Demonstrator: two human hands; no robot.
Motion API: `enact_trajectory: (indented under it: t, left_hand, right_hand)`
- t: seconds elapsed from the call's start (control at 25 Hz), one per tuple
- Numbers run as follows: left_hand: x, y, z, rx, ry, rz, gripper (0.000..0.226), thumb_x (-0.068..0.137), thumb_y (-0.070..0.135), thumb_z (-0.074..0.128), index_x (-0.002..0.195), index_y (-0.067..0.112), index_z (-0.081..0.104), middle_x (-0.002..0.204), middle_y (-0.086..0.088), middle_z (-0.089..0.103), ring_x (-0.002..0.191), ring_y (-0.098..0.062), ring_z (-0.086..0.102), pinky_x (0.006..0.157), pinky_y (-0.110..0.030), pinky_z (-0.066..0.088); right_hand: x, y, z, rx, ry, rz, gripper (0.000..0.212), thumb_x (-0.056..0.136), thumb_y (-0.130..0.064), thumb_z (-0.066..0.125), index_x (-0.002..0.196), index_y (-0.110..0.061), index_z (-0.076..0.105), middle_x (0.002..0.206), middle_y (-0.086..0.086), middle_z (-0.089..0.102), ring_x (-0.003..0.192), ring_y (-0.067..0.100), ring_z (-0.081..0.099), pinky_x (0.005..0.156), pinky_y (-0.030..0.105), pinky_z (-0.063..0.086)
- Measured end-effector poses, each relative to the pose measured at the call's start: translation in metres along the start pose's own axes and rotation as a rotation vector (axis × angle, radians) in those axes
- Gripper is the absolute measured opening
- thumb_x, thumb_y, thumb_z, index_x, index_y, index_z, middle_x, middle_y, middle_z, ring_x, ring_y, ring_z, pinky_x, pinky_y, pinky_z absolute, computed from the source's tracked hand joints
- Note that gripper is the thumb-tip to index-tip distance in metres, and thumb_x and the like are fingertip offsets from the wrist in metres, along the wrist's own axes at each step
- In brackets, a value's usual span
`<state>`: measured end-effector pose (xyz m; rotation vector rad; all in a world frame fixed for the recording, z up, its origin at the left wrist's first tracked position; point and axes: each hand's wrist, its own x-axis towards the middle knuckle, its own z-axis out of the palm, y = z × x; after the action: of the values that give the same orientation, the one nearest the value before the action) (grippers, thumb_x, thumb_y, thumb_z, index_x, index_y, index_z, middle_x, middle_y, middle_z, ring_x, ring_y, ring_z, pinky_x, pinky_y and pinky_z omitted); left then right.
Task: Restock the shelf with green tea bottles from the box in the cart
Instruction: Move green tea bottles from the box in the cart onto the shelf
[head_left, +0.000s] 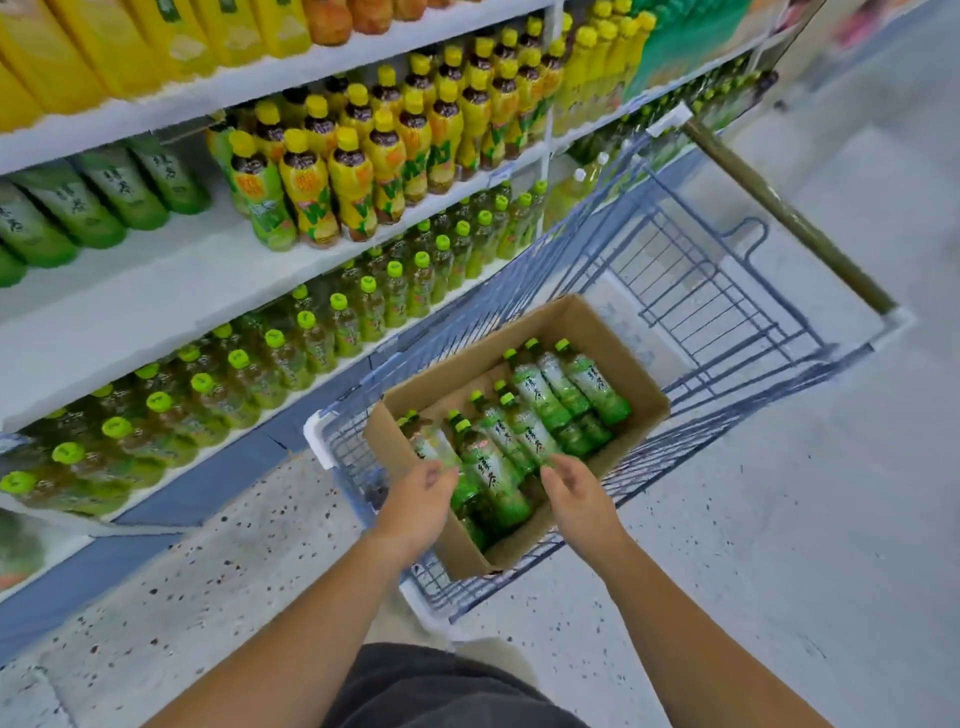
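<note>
Both hands hover over the cardboard box (602, 338), which sits in the near end of the wire cart (623, 234) at about 5 o'clock in the view. The left hand (423, 499) is at the box's 8 o'clock corner and the right hand (574, 501) at its 5 o'clock edge. They are apart, fingers loosely curled, neither closed round anything. Whether any fingertip touches a label, I cannot tell. The green tea bottles (524, 421) lie on their sides inside the box, packed close (about 10 caps show), so the box looks largely full. At 10 o'clock the middle shelf (171, 291) has a wide bare stretch beside a few matching green bottles (119, 192) lying at its far left, which looks like the gap to fill. I judge the restocking to be at an early stage: nearly all of the box's load is yet to go up, and the step in hand is picking the next bottles.
</note>
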<state>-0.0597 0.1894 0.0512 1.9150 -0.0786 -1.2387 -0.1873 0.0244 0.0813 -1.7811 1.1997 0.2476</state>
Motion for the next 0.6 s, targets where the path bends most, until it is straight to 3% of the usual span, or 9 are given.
enact_trajectory:
  t: [0.16,0.32,0.4,0.44,0.48,0.56,0.6]
  left_hand:
    - [0.038,0.032,0.026,0.094,-0.139,-0.045,0.055,0.102,0.052,0.040,0.147,0.020,0.043,0.141,0.002,0.052,0.125,-0.020,0.051,0.103,-0.034,0.039]
    - [0.077,0.049,0.043,0.162,-0.081,-0.076,0.062,0.099,0.053,0.040,0.139,0.006,0.050,0.089,-0.001,0.066,0.079,-0.018,0.062,0.068,-0.031,0.044]
    - [0.092,0.046,0.051,0.148,-0.061,-0.145,0.064,0.100,0.046,0.041,0.137,-0.005,0.046,0.105,-0.025,0.066,0.085,-0.035,0.064,0.075,-0.037,0.049]
    - [0.097,0.043,0.058,0.142,-0.054,-0.173,0.062,0.101,0.041,0.041,0.136,-0.010,0.043,0.109,-0.031,0.063,0.080,-0.035,0.063,0.073,-0.036,0.049]
    - [0.100,0.042,0.067,0.133,-0.034,-0.193,0.059,0.102,0.036,0.041,0.133,-0.013,0.043,0.097,-0.030,0.063,0.066,-0.029,0.058,0.063,-0.032,0.044]
    - [0.107,0.036,0.089,0.100,0.004,-0.256,0.051,0.102,0.031,0.041,0.113,-0.017,0.052,0.067,-0.009,0.047,0.052,-0.018,0.040,0.056,-0.029,0.030]
    - [0.109,0.034,0.099,0.092,0.029,-0.288,0.039,0.102,0.031,0.041,0.092,-0.003,0.057,0.068,-0.004,0.042,0.052,-0.017,0.038,0.056,-0.029,0.029]
  right_hand:
    - [0.031,0.004,-0.022,-0.047,0.059,0.069,0.051,0.103,-0.045,0.044,0.147,-0.020,0.043,0.140,0.001,0.054,0.128,0.023,0.051,0.099,0.033,0.039]
    - [0.077,0.015,-0.035,-0.112,0.028,0.081,0.050,0.102,-0.043,0.047,0.145,-0.017,0.046,0.137,0.005,0.058,0.124,0.023,0.054,0.104,0.039,0.041]
    - [0.102,0.021,-0.042,-0.170,-0.014,0.085,0.051,0.102,-0.042,0.047,0.146,-0.015,0.045,0.137,0.006,0.057,0.125,0.025,0.053,0.104,0.039,0.040]
    - [0.113,0.024,-0.045,-0.206,-0.047,0.089,0.052,0.102,-0.041,0.046,0.146,-0.014,0.044,0.138,0.007,0.057,0.125,0.026,0.053,0.103,0.038,0.039]
    - [0.124,0.027,-0.049,-0.244,-0.073,0.088,0.052,0.103,-0.041,0.046,0.147,-0.014,0.043,0.137,0.008,0.057,0.126,0.027,0.053,0.101,0.037,0.039]
    - [0.148,0.036,-0.054,-0.324,-0.136,0.084,0.054,0.103,-0.042,0.045,0.148,-0.012,0.042,0.135,0.009,0.058,0.123,0.027,0.054,0.096,0.034,0.039]
    - [0.160,0.042,-0.055,-0.361,-0.172,0.087,0.055,0.103,-0.042,0.044,0.148,-0.011,0.041,0.133,0.009,0.059,0.121,0.027,0.055,0.092,0.033,0.039]
